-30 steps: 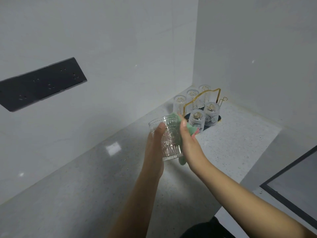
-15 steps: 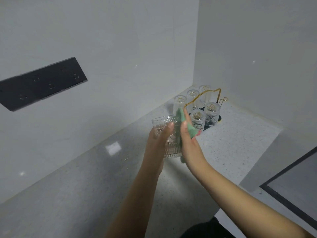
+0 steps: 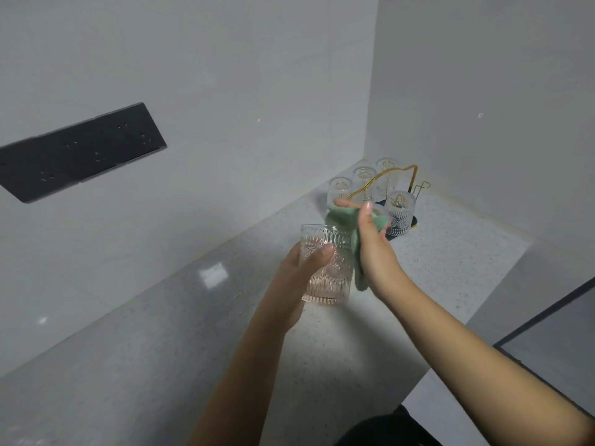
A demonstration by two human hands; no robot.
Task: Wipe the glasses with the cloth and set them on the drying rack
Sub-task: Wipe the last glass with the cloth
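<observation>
My left hand (image 3: pixel 297 268) grips a clear embossed glass (image 3: pixel 325 264), upright, above the counter. My right hand (image 3: pixel 375 249) holds a green cloth (image 3: pixel 349 220) against the glass's right side, near its rim. The cloth hangs down past my palm. Behind them, in the corner, the drying rack (image 3: pixel 399 175) with a gold wire handle and a dark base carries several glasses upside down, among them one at the front right (image 3: pixel 400 210). My right hand and the cloth hide part of the rack's front.
The speckled light counter (image 3: pixel 193 333) runs along a white wall on the left to a corner. A dark socket panel (image 3: pixel 80 152) sits on the left wall. A dark-framed panel (image 3: pixel 553 329) lies at the right edge.
The glass has turned from tilted to upright in my left hand. My right hand with the cloth has slid up and to the right, from over the glass's mouth to its right side.
</observation>
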